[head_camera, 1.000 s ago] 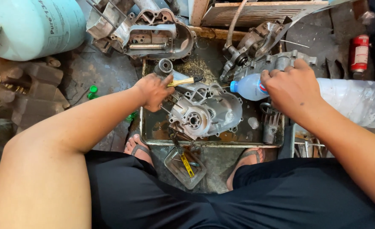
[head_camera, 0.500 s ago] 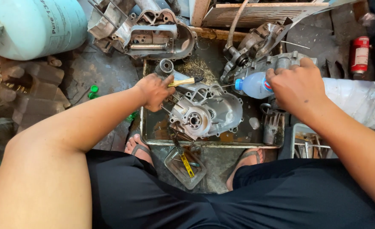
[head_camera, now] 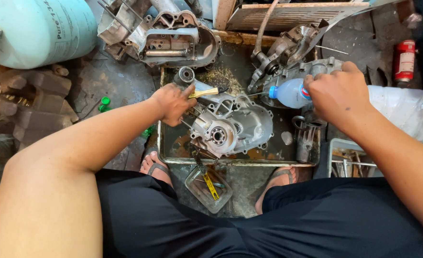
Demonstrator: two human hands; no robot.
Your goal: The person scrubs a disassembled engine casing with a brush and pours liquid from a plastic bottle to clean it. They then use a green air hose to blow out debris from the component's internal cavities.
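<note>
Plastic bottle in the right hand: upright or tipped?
Tipped. The plastic bottle lies near-horizontal in the right hand, blue-capped neck pointing toward the engine casing.

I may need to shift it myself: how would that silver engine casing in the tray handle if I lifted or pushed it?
The engine casing looks like thick cast metal, so probably stiff and heavy for its size. It lies in a wet, rusty tray, so it is likely slippery. Its broad, uneven shape seems unlikely to roll.
</note>
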